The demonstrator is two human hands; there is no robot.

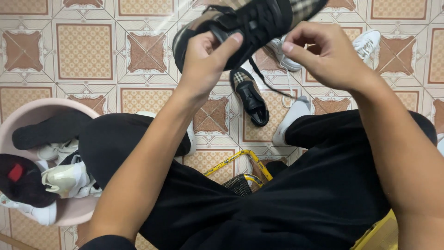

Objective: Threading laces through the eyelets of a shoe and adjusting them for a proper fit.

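The person sat above a patterned tile floor point(83, 51), both forearms stretched out over black trousers point(286, 194). The left hand point(206, 58) gripped a black sneaker with checked panels point(249, 21), held up in the air near the top of the view; its thumb lay across the shoe's side, and the other fingers were curled under it, out of sight. The right hand point(323, 53) hovered just beside the same shoe, its fingers bent together with thumb and forefinger closed near the laces; whether they actually pinched the black lace point(266, 81) that dangled from the shoe could not be told for certain.

Directly below the held shoe, its matching black sneaker point(249, 97) lay on the floor between the person's feet, toe pointing towards the viewer. The feet wore white socks point(291, 118). A pair of white sneakers point(367, 44) rested on the tiles beyond the right hand, partly hidden by it.

At the left edge stood a pink basin point(27, 111) heaped with more footwear: a black shoe, several white sneakers point(67, 178) and a dark one with a red patch. A yellow frame point(240, 159) showed between the knees, and a yellow seat edge point(379, 234) appeared at the lower right.
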